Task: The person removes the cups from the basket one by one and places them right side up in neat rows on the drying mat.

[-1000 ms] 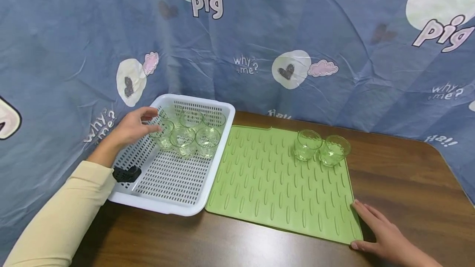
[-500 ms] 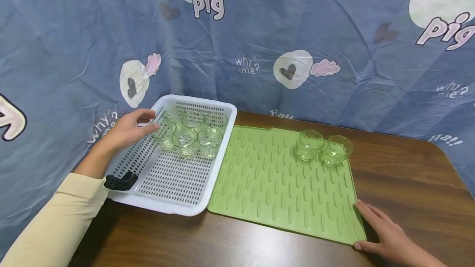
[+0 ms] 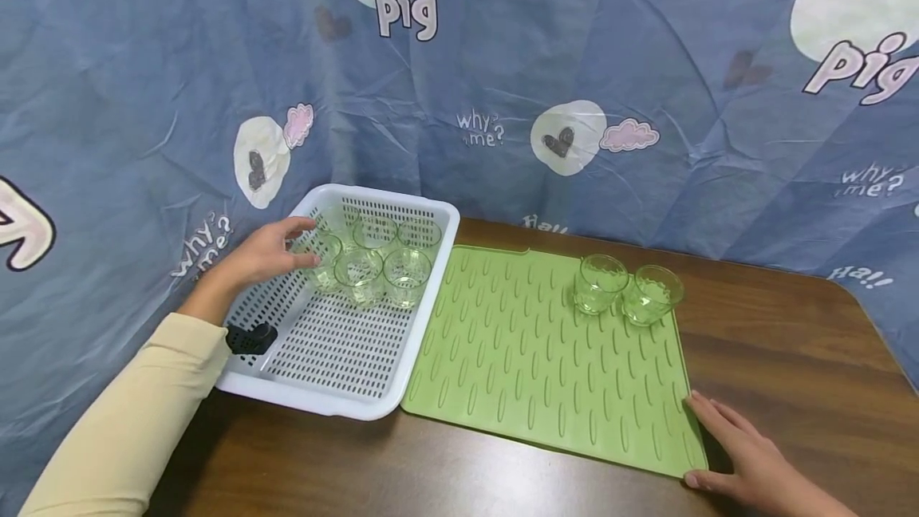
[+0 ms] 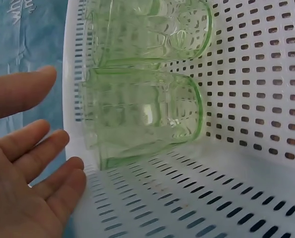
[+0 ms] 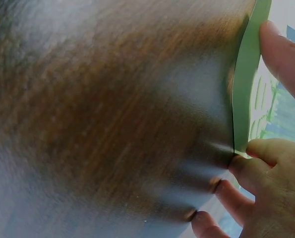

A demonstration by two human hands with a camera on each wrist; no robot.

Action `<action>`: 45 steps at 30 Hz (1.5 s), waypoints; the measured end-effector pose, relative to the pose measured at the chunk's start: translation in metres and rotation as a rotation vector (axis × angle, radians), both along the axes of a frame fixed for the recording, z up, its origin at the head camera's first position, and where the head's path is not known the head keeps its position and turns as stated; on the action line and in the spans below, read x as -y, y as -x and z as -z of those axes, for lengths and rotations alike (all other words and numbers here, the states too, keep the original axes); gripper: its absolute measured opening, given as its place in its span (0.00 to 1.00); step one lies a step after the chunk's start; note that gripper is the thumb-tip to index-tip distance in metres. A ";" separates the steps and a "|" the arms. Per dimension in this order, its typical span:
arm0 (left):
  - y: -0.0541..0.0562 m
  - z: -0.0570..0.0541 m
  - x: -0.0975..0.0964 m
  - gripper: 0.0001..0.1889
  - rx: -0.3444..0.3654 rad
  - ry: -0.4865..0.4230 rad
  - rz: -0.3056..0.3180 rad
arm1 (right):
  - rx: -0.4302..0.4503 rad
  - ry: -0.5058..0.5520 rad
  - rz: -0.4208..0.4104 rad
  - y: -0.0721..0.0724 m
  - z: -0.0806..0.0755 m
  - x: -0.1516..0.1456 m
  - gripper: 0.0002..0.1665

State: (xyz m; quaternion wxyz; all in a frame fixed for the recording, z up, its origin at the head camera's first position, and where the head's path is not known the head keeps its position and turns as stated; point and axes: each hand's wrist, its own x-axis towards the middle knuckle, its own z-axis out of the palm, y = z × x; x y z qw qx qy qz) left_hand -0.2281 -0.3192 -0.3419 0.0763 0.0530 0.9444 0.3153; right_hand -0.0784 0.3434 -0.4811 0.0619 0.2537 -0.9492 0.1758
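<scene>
My left hand (image 3: 267, 254) is over the left side of a white perforated basket (image 3: 391, 401). Its thumb and fingers are spread around the rim of a pale green glass (image 3: 328, 266). In the left wrist view a gap shows between the fingertips and that glass (image 4: 147, 111). Several similar glasses, among them a front middle glass (image 3: 359, 278), stand upright beside it. On the right, my right hand (image 3: 747, 449) has its thumb and fingertips at the near right corner of a green ridged mat (image 3: 546, 349). In the right wrist view its fingertips touch the mat's edge (image 5: 244, 94) and the tabletop.
Two more green glasses, a left one (image 3: 599, 284) and a right one (image 3: 649, 295), stand close together at the mat's far right. The wooden table (image 3: 790, 341) extends right and in front. A blue printed cloth (image 3: 459, 62) hangs behind.
Over the last half second my left hand has shifted slightly right, closer around the left glass. My right hand stays at the mat's corner.
</scene>
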 end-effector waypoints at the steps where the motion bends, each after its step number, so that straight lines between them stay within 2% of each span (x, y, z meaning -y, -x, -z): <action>1: 0.001 0.000 0.000 0.38 0.001 -0.011 -0.004 | 0.006 -0.001 0.002 0.001 0.000 0.000 0.66; 4: 0.002 0.002 0.000 0.38 -0.012 -0.028 -0.015 | 0.014 0.003 0.004 0.004 -0.002 0.001 0.65; 10: 0.005 0.008 -0.007 0.42 -0.007 0.086 -0.041 | 0.005 0.009 0.010 0.004 0.002 0.002 0.66; 14: 0.002 0.012 -0.011 0.42 -0.018 0.142 -0.055 | -0.002 0.008 -0.007 0.002 0.005 -0.001 0.66; 19: -0.003 0.016 -0.014 0.41 -0.017 0.174 -0.074 | 0.012 0.012 -0.022 0.001 0.004 -0.005 0.65; 24: -0.002 0.023 -0.016 0.43 -0.053 0.166 -0.074 | 0.033 0.010 -0.017 0.001 0.002 -0.005 0.65; 28: 0.002 0.027 -0.017 0.45 -0.049 0.134 -0.069 | 0.027 0.015 -0.025 0.000 0.000 -0.003 0.66; 32: 0.006 0.030 -0.015 0.47 0.021 0.070 -0.071 | 0.037 0.012 -0.019 -0.001 0.000 -0.003 0.66; 37: 0.010 0.032 -0.013 0.48 0.089 -0.053 -0.069 | -0.005 0.011 -0.033 0.002 0.001 -0.002 0.67; 45: 0.011 0.038 -0.009 0.46 0.120 -0.174 -0.009 | -0.012 0.018 -0.038 0.003 0.005 -0.004 0.66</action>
